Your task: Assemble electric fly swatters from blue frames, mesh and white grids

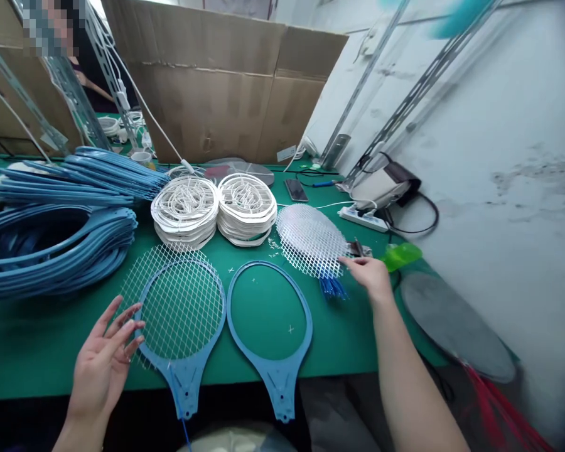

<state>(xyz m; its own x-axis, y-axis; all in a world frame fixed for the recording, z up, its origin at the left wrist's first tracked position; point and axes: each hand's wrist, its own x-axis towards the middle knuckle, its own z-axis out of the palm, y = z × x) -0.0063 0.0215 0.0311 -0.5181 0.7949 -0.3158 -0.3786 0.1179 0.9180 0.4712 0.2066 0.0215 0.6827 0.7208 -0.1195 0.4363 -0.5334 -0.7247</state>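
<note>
My left hand (101, 361), fingers spread, is beside the left edge of a round wire mesh (179, 307) and appears to hold nothing. This mesh lies over a blue racket frame (186, 384), off to its upper left, and a thin blue wire runs down along the frame's neck. Just to the right, a second blue racket frame (282, 380) lies flat with its oval bare. Farther right, my right hand (371, 274) has its fingertips closed on the edge of the top mesh in a stack of wire meshes (311, 235). Blue wire ends (333, 289) stick out below that stack.
Blue frames (98, 242) are piled at left. Two stacks of white rings (184, 210) stand at the back before a cardboard sheet (226, 94). A phone (295, 190), a power strip (363, 218) and grey mesh discs (456, 323) are at right. Another person's arm (96, 89) shows far left.
</note>
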